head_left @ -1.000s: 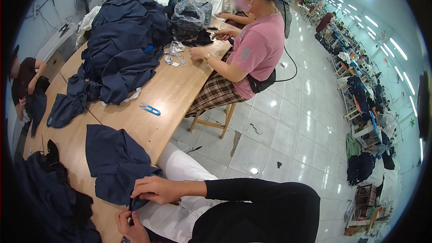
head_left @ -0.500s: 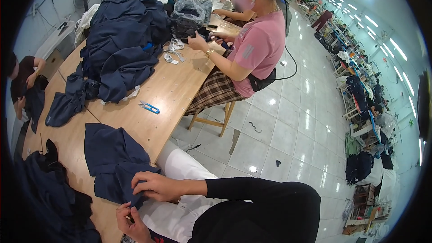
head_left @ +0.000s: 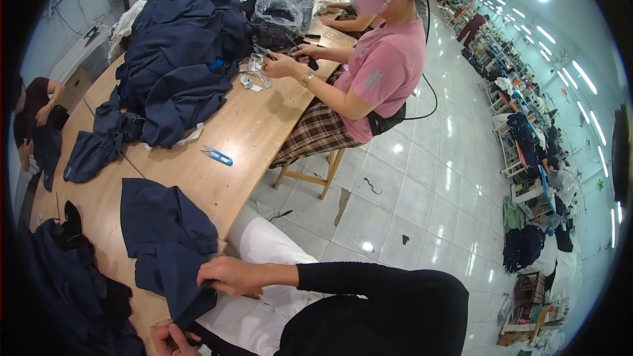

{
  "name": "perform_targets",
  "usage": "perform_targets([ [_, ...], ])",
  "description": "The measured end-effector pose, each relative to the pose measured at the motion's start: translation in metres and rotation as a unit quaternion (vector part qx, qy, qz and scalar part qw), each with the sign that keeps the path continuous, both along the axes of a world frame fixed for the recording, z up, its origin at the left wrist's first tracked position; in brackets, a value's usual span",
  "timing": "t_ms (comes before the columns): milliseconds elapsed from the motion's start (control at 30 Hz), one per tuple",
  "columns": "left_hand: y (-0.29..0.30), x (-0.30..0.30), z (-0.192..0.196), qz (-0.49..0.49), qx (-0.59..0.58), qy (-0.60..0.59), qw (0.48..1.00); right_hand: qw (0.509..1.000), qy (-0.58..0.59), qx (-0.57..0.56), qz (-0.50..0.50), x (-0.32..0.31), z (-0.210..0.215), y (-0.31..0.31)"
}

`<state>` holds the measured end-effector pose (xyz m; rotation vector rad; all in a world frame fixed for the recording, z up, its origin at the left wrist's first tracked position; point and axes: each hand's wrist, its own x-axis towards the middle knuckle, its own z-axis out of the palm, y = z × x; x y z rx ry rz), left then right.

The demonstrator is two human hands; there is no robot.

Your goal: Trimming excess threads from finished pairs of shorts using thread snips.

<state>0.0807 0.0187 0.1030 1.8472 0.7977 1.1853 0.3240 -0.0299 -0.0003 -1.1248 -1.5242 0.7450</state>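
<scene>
A navy blue garment piece point(head_left: 165, 224) lies over the table edge and hangs down onto my lap. With fingers closed, my right hand point(head_left: 231, 275) grips its edge above my white trousers. My left hand point(head_left: 173, 339), at the lower edge of the view, pinches a lower corner of the same cloth. The fabric stretches between the two hands. Blue thread snips point(head_left: 217, 155) rest on the table beyond the garment, out of my reach at this moment.
The wooden table point(head_left: 260, 138) bears a large navy garment pile point(head_left: 184, 59) and a dark cloth heap point(head_left: 76, 290) at near left. A co-worker in a pink shirt point(head_left: 389, 66) sits on a wooden stool point(head_left: 326, 170). Another person point(head_left: 39, 109) works at far left.
My left hand has moved down and left, drawing the cloth's corner with it. My right hand has closed on the edge. The co-worker's hands have shifted slightly.
</scene>
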Motion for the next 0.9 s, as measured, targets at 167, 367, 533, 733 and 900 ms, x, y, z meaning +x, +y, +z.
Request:
perform_targets([
  [167, 0.039, -0.124, -0.1, -0.006, -0.235, -0.145, 0.961, 0.997, 0.003, -0.073, 0.0, 0.009, 0.014, -0.003],
  [367, 0.042, -0.105, -0.055, -0.213, -0.142, -0.165, 0.952, 0.993, -0.038, 0.032, -0.105, 0.016, 0.007, 0.007],
  [533, 0.059, -0.113, -0.073, -0.244, -0.043, -0.278, 0.928, 0.995, -0.038, 0.037, -0.087, 0.023, 0.03, 0.013],
  [733, 0.014, -0.063, -0.005, -0.017, -0.082, -0.151, 0.985, 0.99, -0.094, 0.091, -0.054, 0.046, 0.048, 0.002],
  [900, 0.022, -0.117, -0.023, 0.057, -0.07, 0.215, 0.972, 0.964, -0.217, 0.112, -0.103, 0.058, 0.037, -0.003],
])
